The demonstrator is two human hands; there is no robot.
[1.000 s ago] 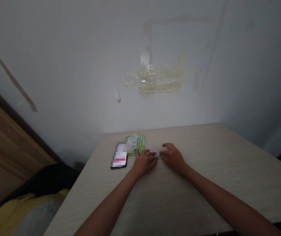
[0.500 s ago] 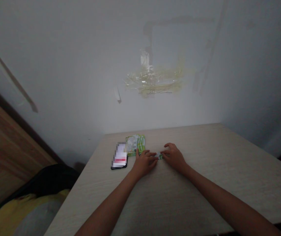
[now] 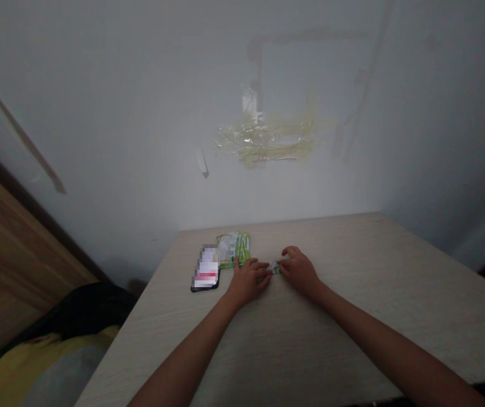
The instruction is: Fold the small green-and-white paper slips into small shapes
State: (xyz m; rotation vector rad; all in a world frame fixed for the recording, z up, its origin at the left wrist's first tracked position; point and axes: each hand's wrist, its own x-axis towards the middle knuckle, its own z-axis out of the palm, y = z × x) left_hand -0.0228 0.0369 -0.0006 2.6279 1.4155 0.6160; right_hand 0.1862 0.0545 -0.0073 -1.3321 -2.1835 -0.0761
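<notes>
Pale tabletop [image 3: 353,271] | phone [image 3: 207,277] beside green-printed stack [image 3: 233,247] | left hand [image 3: 249,281] partly hides small piece [image 3: 275,267]

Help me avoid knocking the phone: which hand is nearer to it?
Left. The left hand is to the right of the phone, apart from it; the right hand is farther right, on the far side of the small green-and-white piece.

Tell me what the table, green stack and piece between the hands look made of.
Table: likely wood or laminate, matte; pale with fine grain streaks.
Green stack: perhaps paper or plastic film, printed; flat, layered edges, finish unclear.
Piece: paper or film, maybe; green and white patches show, too small to tell finish.
</notes>
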